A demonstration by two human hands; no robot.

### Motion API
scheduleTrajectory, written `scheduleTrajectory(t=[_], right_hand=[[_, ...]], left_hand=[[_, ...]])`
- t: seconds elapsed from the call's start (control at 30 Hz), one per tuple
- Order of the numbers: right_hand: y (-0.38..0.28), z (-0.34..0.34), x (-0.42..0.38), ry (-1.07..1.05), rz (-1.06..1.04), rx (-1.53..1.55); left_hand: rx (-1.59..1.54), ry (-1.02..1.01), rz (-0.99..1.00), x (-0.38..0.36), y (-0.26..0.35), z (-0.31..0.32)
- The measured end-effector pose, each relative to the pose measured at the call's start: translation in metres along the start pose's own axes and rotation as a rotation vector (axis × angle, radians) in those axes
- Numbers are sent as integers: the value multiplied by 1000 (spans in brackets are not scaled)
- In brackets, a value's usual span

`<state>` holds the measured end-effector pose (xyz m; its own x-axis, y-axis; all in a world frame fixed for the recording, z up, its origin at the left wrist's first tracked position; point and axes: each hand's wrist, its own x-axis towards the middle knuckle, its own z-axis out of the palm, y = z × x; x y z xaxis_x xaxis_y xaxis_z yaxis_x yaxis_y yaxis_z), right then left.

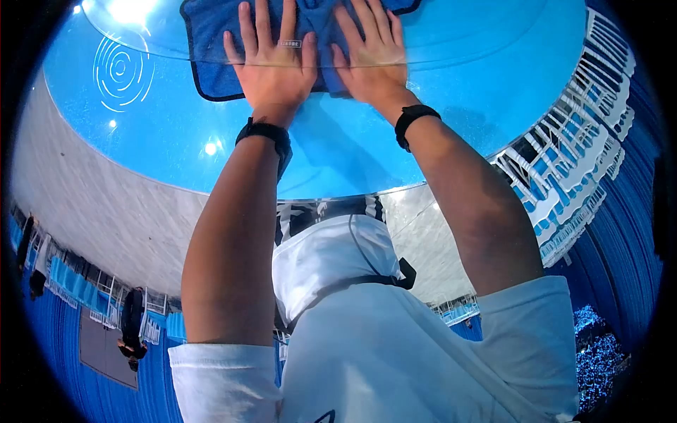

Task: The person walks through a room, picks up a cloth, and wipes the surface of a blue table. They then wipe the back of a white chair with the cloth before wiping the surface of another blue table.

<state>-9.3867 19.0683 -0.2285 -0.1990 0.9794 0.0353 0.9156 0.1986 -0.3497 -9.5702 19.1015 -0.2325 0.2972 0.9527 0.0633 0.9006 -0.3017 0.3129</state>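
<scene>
A dark blue cloth (211, 74) with a black edge lies spread on a glossy light-blue round table (176, 141). My left hand (275, 70) rests palm down on it, fingers outstretched and thumb apart. To its right, my right hand (374, 67) also lies flat on the cloth, its fingers spread. A small pale label (289, 44) shows by my left index finger. The cloth's far part is cut off by the top of the view. Each wrist wears a black band.
A clear curved edge (451, 65), like that of a glass disc, crosses the table near my hands. White chairs (578, 141) stand in rows at the right. Beyond the pale floor (106, 204), a person in dark clothes (132, 317) stands near more chairs.
</scene>
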Motion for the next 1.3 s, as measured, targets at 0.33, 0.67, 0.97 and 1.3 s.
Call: scheduleTrajectory(t=[0.33,0.67,0.97,1.3], right_hand=[[-2,3,-2,3,-15,0],[-1,2,1,-3,5,32],[-2,4,-1,-22,7,10],[-1,8,-5,-38,3,-169]], left_hand=[[7,-12,-8,-3,-3,-1],[-53,-12,-16,-1,-5,-3],[-81,-5,-29,-1,-5,-6],[-46,-42,-2,0,0,-11]])
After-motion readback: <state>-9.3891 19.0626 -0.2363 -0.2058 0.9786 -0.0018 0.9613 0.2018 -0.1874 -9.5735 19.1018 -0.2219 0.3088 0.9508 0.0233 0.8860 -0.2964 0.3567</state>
